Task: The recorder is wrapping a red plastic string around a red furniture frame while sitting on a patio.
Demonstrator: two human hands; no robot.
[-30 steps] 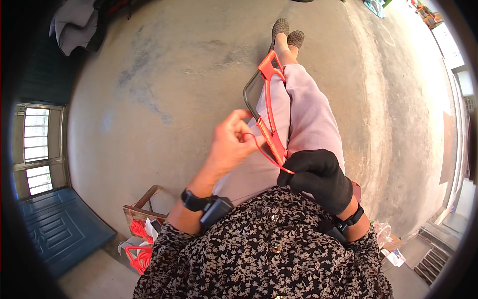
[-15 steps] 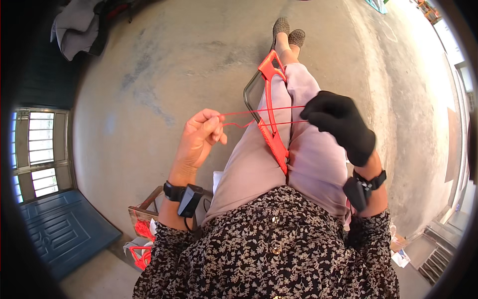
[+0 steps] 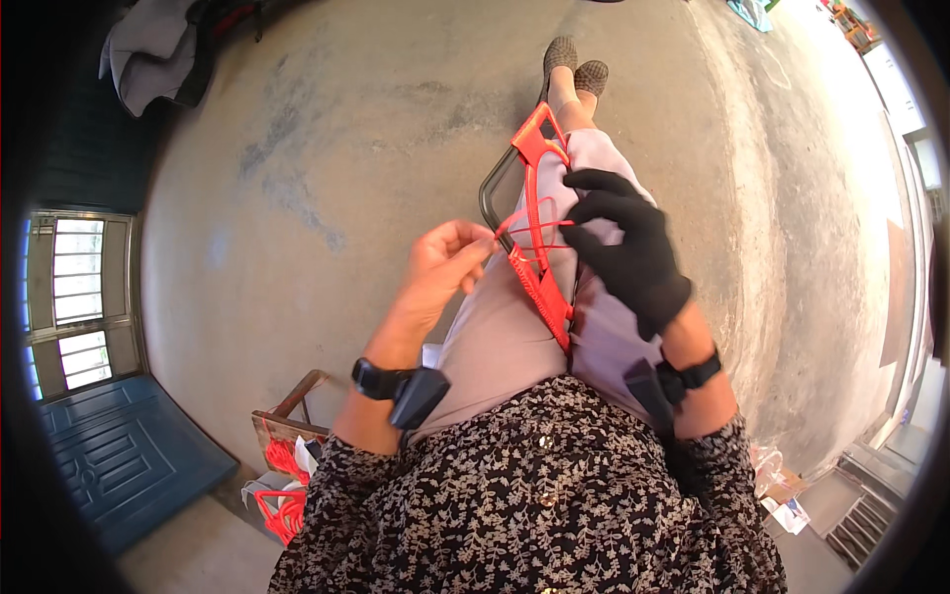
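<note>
A red cord (image 3: 539, 224) runs across my lap from my left hand (image 3: 445, 262), whose bare thumb and fingers are pinched on it. Loose loops of cord lie between my hands. My right hand (image 3: 628, 243), in a black glove, has its fingers spread beside the cord; the cord reaches its fingertips, but no grip shows. Under both hands a long frame of red pieces and a dark bent bar (image 3: 492, 188) rests on my thighs. The frame's lower red part has a ridged, stitched-looking edge (image 3: 539, 292). Its exact kind is unclear.
At lower left stands a small wooden stool or stand (image 3: 287, 421), with red cord and red pieces (image 3: 282, 515) beside it. A blue panelled door (image 3: 129, 455) lies at the far left. Grey cushioned seating (image 3: 148, 54) is at upper left. Cartons and plastic (image 3: 782, 485) lie at lower right.
Both hands have come closer together over the frame. The cord that was stretched taut between them has gone slack in loops. My right hand's fingers have opened from a closed grip.
</note>
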